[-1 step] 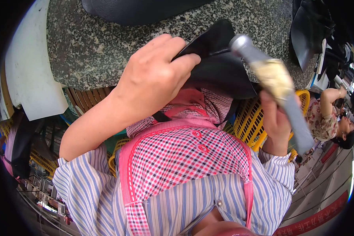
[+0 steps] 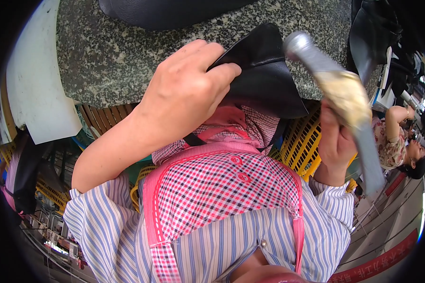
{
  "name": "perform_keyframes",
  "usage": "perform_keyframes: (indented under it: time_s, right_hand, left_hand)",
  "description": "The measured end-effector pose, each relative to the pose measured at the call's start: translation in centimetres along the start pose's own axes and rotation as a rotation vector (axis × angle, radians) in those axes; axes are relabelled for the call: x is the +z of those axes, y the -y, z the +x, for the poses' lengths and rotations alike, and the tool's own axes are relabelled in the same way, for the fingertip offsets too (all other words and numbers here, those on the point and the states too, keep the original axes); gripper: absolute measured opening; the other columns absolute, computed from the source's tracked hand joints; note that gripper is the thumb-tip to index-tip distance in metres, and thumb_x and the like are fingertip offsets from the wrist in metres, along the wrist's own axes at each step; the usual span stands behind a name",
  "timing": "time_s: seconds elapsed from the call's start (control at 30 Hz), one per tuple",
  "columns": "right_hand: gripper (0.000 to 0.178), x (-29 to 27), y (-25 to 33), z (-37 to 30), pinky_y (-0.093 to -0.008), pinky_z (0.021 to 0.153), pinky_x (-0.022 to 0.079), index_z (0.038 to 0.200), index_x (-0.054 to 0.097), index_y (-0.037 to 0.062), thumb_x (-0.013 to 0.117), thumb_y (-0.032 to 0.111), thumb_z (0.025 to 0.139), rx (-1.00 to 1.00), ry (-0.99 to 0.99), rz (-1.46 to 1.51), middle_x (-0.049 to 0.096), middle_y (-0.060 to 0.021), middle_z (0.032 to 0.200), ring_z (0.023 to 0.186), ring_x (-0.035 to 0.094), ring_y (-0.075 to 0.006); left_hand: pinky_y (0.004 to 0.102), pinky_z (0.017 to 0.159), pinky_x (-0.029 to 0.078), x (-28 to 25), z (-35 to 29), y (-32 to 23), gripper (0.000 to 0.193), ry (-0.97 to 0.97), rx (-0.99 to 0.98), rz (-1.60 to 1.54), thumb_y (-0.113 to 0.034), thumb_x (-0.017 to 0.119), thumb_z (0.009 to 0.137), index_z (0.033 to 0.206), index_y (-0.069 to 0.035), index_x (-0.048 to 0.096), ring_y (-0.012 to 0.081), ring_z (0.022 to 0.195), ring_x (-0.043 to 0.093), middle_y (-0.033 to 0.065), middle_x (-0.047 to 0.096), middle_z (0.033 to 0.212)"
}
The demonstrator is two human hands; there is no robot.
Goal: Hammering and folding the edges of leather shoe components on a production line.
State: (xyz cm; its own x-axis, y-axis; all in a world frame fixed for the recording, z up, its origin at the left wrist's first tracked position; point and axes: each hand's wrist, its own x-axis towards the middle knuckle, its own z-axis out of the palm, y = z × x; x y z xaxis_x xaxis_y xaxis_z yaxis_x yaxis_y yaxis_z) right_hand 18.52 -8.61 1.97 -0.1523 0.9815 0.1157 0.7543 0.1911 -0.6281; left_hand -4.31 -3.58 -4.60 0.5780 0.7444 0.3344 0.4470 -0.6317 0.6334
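Observation:
My left hand (image 2: 189,85) is closed on a black leather piece (image 2: 264,80), pinching its left edge between thumb and fingers. The piece has a seam or fold across it and hangs over the near edge of the stone slab. My right hand (image 2: 336,141) grips a hammer (image 2: 342,94), blurred by motion. Its rounded metal end lies above and to the right of the leather, apart from it in the picture. Yellowish wrapping covers the hammer's middle, and a long grey part reaches down to the right. The hammer hides part of my right fingers.
A speckled stone slab (image 2: 108,61) spans the work area. More black leather lies at its far edge (image 2: 174,14) and right side (image 2: 370,42). A white board (image 2: 38,85) stands at left. Yellow baskets (image 2: 307,141) sit below the slab; another person (image 2: 392,137) is at right.
The hammer in my right hand has moved to the right and slightly down, away from the leather. My left hand and the leather have barely moved.

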Motion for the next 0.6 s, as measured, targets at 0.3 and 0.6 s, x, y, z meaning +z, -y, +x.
perform_keyframes:
  time_s: [0.3,0.6]
  right_hand:
    - [0.018,1.1,-0.6,0.1,-0.0316,0.050,0.048,0.086,0.053,0.0040,0.065,0.013,0.076,-0.101,0.122,-0.003,0.058,-0.0079,0.065,0.053,0.061,-0.0215]
    - [0.014,1.1,-0.4,-1.4,-0.0316,0.049,0.038,0.085,0.053,0.0005,0.058,0.013,0.082,0.102,0.385,-0.022,0.048,-0.0116,0.062,0.052,0.053,-0.0288]
  left_hand:
    - [0.0349,0.059,0.046,-0.2,0.7,0.3,0.017,0.069,-0.158,-0.079,-0.003,0.065,0.066,0.083,-0.005,0.067,0.0273,0.065,0.055,0.0102,0.052,0.070]
    - [0.0322,0.059,0.047,-0.2,-0.1,2.3,0.028,0.024,0.128,-0.135,-0.003,0.065,0.063,0.091,-0.007,0.066,0.0263,0.068,0.056,0.0128,0.057,0.091]
